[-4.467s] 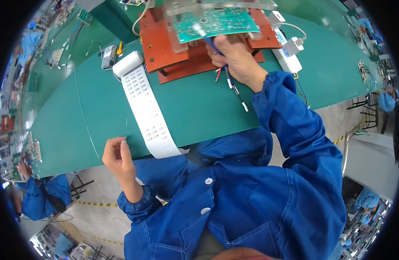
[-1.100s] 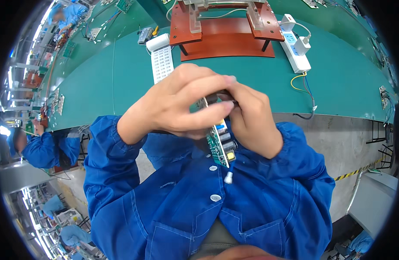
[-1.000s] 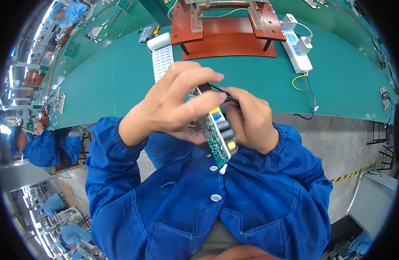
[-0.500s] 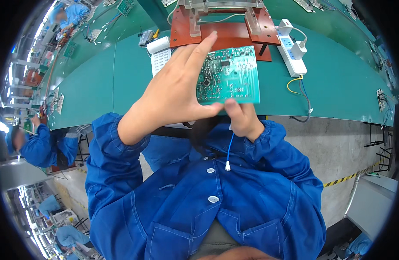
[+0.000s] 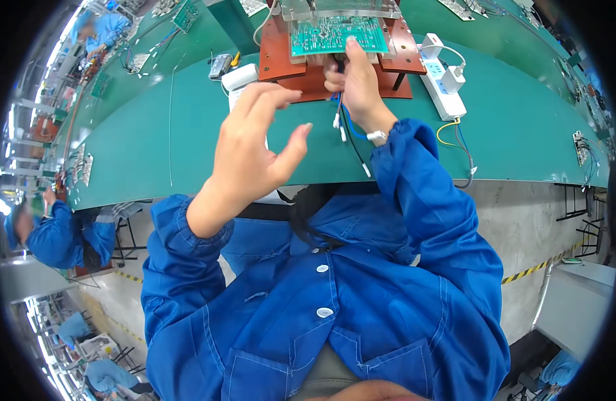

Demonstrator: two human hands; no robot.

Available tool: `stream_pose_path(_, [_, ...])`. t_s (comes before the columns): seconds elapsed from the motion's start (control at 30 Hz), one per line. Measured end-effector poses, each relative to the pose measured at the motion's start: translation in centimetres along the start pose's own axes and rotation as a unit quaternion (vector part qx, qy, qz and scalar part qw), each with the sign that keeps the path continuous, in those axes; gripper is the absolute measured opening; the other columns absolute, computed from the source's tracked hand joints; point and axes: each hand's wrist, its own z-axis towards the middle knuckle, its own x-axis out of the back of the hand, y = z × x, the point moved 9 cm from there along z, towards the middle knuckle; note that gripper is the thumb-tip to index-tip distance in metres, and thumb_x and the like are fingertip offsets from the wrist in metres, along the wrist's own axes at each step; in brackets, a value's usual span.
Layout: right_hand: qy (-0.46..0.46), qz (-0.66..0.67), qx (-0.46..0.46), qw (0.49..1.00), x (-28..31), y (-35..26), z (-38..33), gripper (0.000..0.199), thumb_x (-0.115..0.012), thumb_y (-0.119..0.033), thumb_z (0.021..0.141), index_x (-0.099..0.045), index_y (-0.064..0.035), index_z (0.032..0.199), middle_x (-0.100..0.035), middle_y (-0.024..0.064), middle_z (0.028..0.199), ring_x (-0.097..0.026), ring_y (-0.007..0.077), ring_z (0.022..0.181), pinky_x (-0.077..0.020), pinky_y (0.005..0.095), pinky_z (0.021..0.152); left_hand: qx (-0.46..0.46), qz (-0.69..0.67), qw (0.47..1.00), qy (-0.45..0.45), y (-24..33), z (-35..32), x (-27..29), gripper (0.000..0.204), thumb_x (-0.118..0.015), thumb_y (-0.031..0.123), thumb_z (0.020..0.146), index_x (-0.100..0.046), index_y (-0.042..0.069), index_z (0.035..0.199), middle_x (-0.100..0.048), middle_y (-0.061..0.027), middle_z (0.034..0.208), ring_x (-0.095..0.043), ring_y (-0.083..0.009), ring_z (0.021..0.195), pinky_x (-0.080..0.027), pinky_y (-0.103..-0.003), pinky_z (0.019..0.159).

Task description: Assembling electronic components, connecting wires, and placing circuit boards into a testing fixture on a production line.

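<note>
My right hand [image 5: 359,85] grips the near edge of a green circuit board [image 5: 321,35], thumb on top and fingers curled beneath. The board lies level, solder side up, at the opening of a test fixture [image 5: 281,55] with a reddish-brown base and clear plastic parts. Whether the board rests on the fixture, I cannot tell. Several wires [image 5: 347,123], blue, black and white with small connectors, dangle under the board beside my right wrist. My left hand [image 5: 249,144] is held empty above the bench, fingers and thumb apart, to the left of the wires.
A white power strip [image 5: 444,97] with plugs stands right of the fixture. Left of it lie a white roll of labels [image 5: 240,76] and a small grey device [image 5: 220,65]. More boards with wires [image 5: 581,148] lie at the right bench edge. Another person [image 5: 57,224] works at far left.
The circuit board has moved away from me to the fixture, carried by my right hand. My left hand has let go of it and drawn back. The wires now show below the board.
</note>
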Motion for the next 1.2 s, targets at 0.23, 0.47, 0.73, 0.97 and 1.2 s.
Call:
stream_pose_path(0.23, [0.023, -0.049, 0.014, 0.998, 1.5, 0.9, 0.8, 0.043, -0.038, -0.053, 0.104, -0.051, -0.0122, 0.103, -0.045, -0.0001, 0.078, -0.028, 0.0044, 0.055, -0.0241, 0.0214, 0.048, 0.0, -0.038, 0.999, -0.038, 0.1, -0.6, -1.8, 0.028, -0.073, 0.009, 0.077, -0.064, 0.0, 0.102, -0.061, -0.0131, 0.096, -0.064, -0.0257, 0.077, -0.052, -0.034, 0.067])
stream_pose_path(0.47, [-0.019, -0.137, 0.007, 0.99, 3.7, 1.2, 1.0, 0.052, -0.041, -0.06, 0.102, -0.054, -0.0089, 0.101, -0.045, -0.0007, 0.081, -0.029, 0.0037, 0.059, -0.0249, 0.0205, 0.051, 0.018, -0.008, 0.999, -0.045, -1.0, 0.7, -1.1, 0.019, -0.073, 0.008, 0.077, -0.066, 0.001, 0.094, -0.063, -0.0085, 0.085, -0.061, -0.0212, 0.066, -0.049, -0.032, 0.059])
stream_pose_path(0.73, [-0.006, -0.189, 0.022, 0.982, 3.4, 0.7, 1.2, 0.057, -0.039, -0.059, 0.103, -0.059, -0.0059, 0.095, -0.042, -0.0063, 0.072, -0.027, 0.0025, 0.057, -0.0202, 0.022, 0.049, -0.058, 0.056, 0.984, 0.159, 0.3, 11.3, 7.0, 0.013, -0.069, 0.003, 0.077, -0.067, 0.002, 0.09, -0.067, -0.0092, 0.087, -0.065, -0.0201, 0.076, -0.051, -0.032, 0.068])
stream_pose_path(0.97, [0.016, -0.201, 0.029, 0.979, 2.6, 0.9, -0.4, 0.06, -0.035, -0.06, 0.103, -0.059, -0.006, 0.094, -0.043, -0.0057, 0.071, -0.028, 0.0054, 0.057, -0.0221, 0.0251, 0.053, 0.02, 0.202, 0.971, 0.126, -1.4, 28.7, 8.1, 0.038, -0.056, 0.03, 0.093, -0.069, -0.005, 0.098, -0.07, -0.0237, 0.094, -0.064, -0.029, 0.086, -0.049, -0.037, 0.081])
stream_pose_path(1.2, [-0.007, -0.25, 0.018, 0.968, 2.9, -0.1, 0.0, 0.069, -0.031, -0.068, 0.1, -0.055, -0.0056, 0.085, -0.037, -0.0056, 0.066, -0.026, 0.007, 0.058, -0.0219, 0.0271, 0.053, 0.059, 0.157, 0.983, -0.076, -3.0, 31.1, 3.3, 0.036, -0.061, 0.028, 0.087, -0.068, -0.007, 0.093, -0.07, -0.0231, 0.091, -0.067, -0.0307, 0.077, -0.053, -0.038, 0.073])
